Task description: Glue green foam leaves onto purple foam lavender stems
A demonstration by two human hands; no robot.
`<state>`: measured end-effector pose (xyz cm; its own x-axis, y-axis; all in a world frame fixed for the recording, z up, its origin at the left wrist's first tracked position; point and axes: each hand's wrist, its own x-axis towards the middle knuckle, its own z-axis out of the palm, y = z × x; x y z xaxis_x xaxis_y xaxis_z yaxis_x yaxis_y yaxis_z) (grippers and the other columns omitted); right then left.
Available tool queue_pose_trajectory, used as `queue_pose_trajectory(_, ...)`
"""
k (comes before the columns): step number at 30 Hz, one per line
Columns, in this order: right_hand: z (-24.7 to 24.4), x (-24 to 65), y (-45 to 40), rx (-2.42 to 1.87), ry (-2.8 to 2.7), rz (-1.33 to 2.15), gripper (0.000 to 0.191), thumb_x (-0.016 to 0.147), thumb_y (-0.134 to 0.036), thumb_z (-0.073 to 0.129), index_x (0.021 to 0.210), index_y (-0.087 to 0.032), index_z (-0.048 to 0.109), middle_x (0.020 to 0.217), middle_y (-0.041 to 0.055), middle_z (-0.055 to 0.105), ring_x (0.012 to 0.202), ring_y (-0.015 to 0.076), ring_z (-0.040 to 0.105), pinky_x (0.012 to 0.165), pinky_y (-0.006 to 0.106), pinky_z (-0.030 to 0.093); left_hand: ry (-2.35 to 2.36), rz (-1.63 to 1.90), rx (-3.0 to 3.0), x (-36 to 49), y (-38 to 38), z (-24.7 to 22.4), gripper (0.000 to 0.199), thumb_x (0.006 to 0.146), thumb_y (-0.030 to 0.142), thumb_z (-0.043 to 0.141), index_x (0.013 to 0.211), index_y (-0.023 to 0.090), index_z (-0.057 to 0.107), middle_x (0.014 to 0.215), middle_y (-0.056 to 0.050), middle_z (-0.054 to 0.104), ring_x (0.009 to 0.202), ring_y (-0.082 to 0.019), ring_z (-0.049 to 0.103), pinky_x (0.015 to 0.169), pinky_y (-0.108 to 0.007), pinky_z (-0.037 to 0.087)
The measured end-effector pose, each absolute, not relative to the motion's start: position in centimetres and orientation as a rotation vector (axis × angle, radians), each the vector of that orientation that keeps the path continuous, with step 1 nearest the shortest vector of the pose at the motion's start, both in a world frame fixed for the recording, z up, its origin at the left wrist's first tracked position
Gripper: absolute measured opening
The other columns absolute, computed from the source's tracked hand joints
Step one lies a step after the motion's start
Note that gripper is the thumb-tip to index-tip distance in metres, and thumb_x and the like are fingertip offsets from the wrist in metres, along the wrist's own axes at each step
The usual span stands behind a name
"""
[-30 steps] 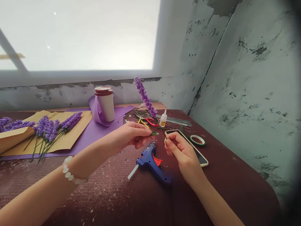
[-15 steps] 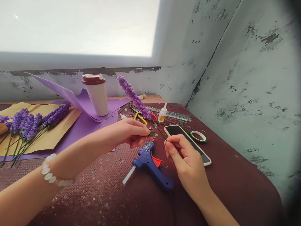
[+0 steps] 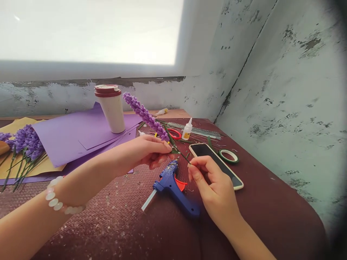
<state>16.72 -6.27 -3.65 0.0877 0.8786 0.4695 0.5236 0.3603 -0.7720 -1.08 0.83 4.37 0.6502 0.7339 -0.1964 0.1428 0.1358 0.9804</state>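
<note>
- Compared with the earlier view, the purple flower spike (image 3: 143, 116) leans further left and lower, its tip now just beside the cup. Its green stem (image 3: 179, 154) runs down and to the right, between the two hands.
- A purple paper sheet (image 3: 67, 137) that curled upward behind the cup now lies flat, covering part of the bunch of purple flowers (image 3: 27, 142) and much of the brown paper (image 3: 35, 168).
- The left hand (image 3: 149, 153), with a pale beaded bracelet (image 3: 55, 200) at its wrist, is closed narrow, pinching the stem just below the spike.
- The right hand (image 3: 214, 187) is also narrow, with thumb and forefinger pinching the stem's lower end.
- A white cup with a dark red lid (image 3: 110, 108) stands at the back of the bench (image 3: 271, 220); the lid hides what is inside.
- A small white glue bottle (image 3: 187, 130) with a yellow label stands upright beside a bundle of green wires (image 3: 206, 131); its contents cannot be seen.
- Red-handled scissors (image 3: 174, 134) lie behind the hands.
- A blue glue gun (image 3: 173, 189) lies just below the hands.
- A phone (image 3: 203, 151) lies face up near the right hand, beside a roll of green tape (image 3: 228, 156).
</note>
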Motion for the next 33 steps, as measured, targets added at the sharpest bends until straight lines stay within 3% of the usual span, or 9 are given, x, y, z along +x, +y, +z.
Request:
queue_pose_trajectory(13,-3.65,16.71,-6.65,-1.278,-1.603,0.449,0.012,0.092,-0.027,0.046,0.082,-0.023,0.051,0.064,-0.0054,0.053,0.054,0.0093,0.051,0.051,0.019,0.040,0.812,0.525,1.448,-1.26,0.90,4.51,0.025,0.080,0.024,0.057,0.057,0.014,0.060,0.049,0.003,0.049,0.046,-0.007,0.041,0.047,-0.023,0.030)
queue_pose_trajectory(24,-3.81,16.62,-6.50,-1.278,-1.622,0.401,0.012,0.091,-0.027,0.048,0.081,-0.024,0.052,0.061,-0.0063,0.053,0.051,0.0091,0.051,0.048,0.018,0.040,0.748,0.527,1.429,-1.55,1.13,4.39,0.020,0.080,0.026,0.055,0.069,0.011,0.063,0.050,0.002,0.050,0.046,-0.007,0.041,0.048,-0.024,0.028)
queue_pose_trajectory(33,-3.96,16.59,-6.31,-1.254,-1.590,0.453,0.013,0.091,-0.028,0.048,0.080,-0.023,0.052,0.060,-0.0063,0.053,0.050,0.0091,0.052,0.048,0.018,0.041,0.584,0.488,1.406,-1.96,1.66,4.38,0.044,0.083,0.043,0.036,0.081,0.013,0.067,0.059,-0.002,0.053,0.049,-0.011,0.041,0.048,-0.026,0.028)
